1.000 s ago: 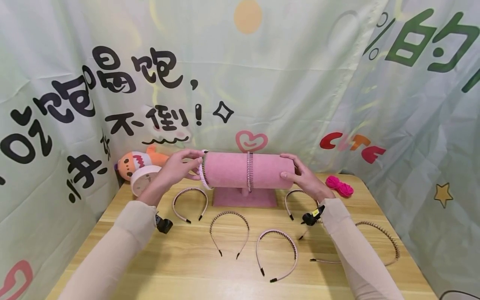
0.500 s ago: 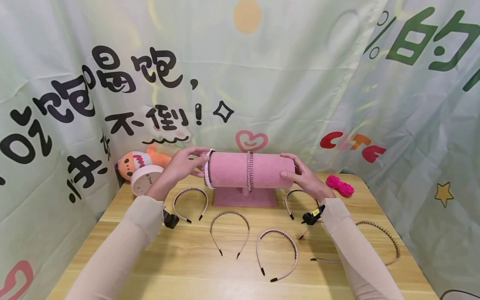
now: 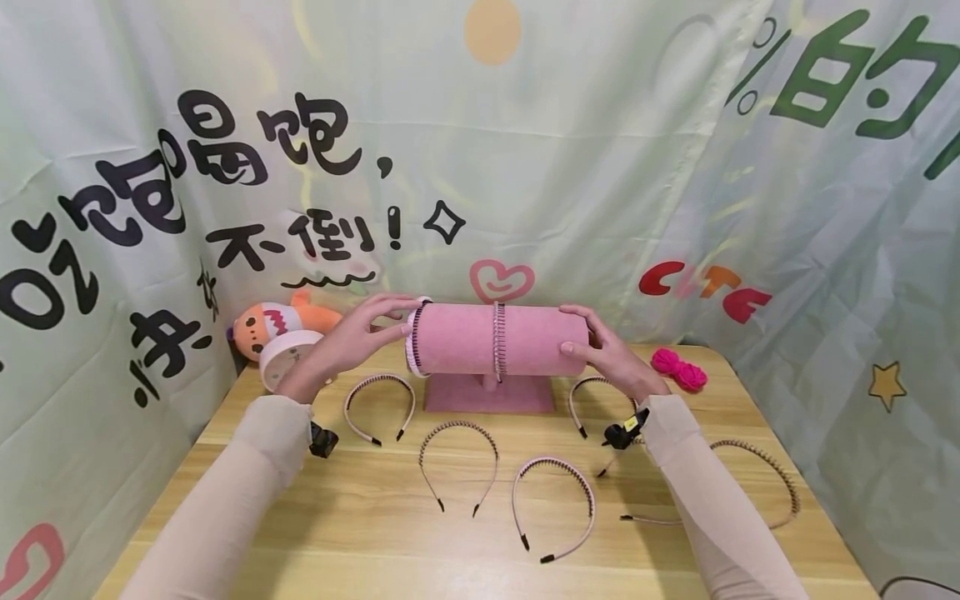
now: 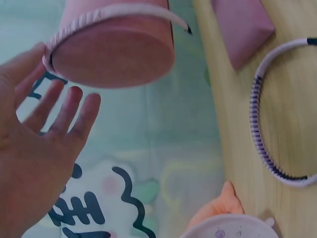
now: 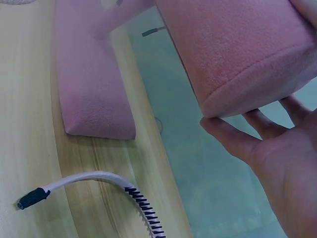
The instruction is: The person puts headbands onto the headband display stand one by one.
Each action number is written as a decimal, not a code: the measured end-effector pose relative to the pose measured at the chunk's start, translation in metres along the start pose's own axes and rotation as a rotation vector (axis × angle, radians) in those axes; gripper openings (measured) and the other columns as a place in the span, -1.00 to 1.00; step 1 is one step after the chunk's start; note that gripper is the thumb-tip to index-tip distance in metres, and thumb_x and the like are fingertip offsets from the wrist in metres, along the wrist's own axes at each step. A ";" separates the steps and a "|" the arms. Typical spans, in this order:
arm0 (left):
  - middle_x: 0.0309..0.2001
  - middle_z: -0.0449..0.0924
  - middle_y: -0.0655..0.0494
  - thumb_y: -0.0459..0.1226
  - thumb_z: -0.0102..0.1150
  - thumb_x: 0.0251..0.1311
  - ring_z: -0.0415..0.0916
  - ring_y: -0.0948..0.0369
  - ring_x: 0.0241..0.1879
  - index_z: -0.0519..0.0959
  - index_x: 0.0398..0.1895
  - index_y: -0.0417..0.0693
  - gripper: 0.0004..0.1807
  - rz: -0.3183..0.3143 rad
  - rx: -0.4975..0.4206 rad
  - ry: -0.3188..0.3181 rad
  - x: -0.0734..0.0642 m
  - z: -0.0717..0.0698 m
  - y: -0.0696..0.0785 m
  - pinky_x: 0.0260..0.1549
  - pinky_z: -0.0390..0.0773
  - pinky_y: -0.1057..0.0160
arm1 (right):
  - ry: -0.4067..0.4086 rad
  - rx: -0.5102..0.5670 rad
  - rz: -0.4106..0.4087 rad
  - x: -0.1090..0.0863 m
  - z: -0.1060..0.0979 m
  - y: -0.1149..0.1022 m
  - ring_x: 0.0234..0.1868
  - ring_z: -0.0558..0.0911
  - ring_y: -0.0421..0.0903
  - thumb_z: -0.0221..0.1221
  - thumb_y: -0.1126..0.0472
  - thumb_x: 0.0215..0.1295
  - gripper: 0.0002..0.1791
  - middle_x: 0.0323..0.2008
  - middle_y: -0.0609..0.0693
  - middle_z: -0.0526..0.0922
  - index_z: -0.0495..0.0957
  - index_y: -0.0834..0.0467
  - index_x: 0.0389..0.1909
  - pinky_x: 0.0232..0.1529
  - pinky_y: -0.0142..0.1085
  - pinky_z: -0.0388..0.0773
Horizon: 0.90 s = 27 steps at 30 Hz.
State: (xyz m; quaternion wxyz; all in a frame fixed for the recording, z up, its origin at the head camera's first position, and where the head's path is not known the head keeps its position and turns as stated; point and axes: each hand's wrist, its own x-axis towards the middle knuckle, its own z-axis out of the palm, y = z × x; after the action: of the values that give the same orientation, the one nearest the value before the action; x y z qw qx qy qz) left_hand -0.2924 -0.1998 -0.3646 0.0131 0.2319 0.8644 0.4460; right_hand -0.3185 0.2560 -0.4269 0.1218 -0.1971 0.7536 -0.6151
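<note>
A pink plush roll-shaped headband stand (image 3: 457, 337) stands at the back of the table. A pale ridged headband (image 3: 412, 343) with a dark toothed inner edge sits around the roll's left end. Another toothed headband (image 3: 500, 342) circles the roll's middle. My left hand (image 3: 352, 335) is at that left end; in the left wrist view its fingers (image 4: 57, 101) spread fairly straight, an upper fingertip against the pale headband (image 4: 114, 12). My right hand (image 3: 611, 354) grips the roll's right end, thumb on the front. Its fingers (image 5: 230, 136) touch the end's edge in the right wrist view.
Several loose headbands lie on the table, including one front centre (image 3: 555, 462). An orange plush toy (image 3: 255, 329) and a round pale clock-like object (image 3: 277, 360) are at back left, bright pink yarn (image 3: 678, 371) at back right. Printed cloth (image 3: 600, 183) hangs behind.
The pale headband has shifted right, onto the roll's left end. My left hand moved right with it, then drew back slightly and loosened its fingers. My right hand has stayed put.
</note>
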 end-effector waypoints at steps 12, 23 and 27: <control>0.69 0.28 0.09 -0.11 0.25 0.60 0.16 -0.02 0.68 0.48 0.60 0.16 -0.44 0.056 0.051 -0.037 0.001 -0.002 -0.008 0.58 0.32 -0.22 | 0.001 -0.015 -0.011 0.001 0.000 0.001 0.57 0.29 0.25 0.23 0.16 0.63 -0.27 0.66 0.17 0.11 0.15 -0.24 0.65 0.28 -0.22 0.61; 0.61 0.42 0.05 -0.07 0.31 0.55 0.20 -0.08 0.65 0.55 0.54 0.16 -0.45 0.114 0.177 -0.017 0.015 0.011 0.005 0.63 0.11 -0.34 | 0.007 -0.015 0.002 0.001 -0.001 0.000 0.57 0.29 0.24 0.24 0.16 0.62 -0.26 0.67 0.15 0.10 0.16 -0.25 0.65 0.28 -0.23 0.61; 0.60 0.44 0.05 -0.07 0.33 0.54 0.22 -0.07 0.63 0.56 0.53 0.16 -0.45 0.120 0.178 -0.024 0.020 0.017 0.008 0.62 0.15 -0.31 | 0.003 -0.014 0.002 0.000 -0.001 0.000 0.57 0.29 0.23 0.24 0.17 0.62 -0.27 0.66 0.13 0.11 0.16 -0.25 0.65 0.27 -0.24 0.61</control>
State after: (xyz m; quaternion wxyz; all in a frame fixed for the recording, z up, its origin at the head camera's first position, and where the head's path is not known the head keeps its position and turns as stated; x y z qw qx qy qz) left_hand -0.3032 -0.1746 -0.3648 -0.0241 0.2889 0.8848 0.3648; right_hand -0.3190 0.2566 -0.4267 0.1200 -0.1963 0.7584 -0.6098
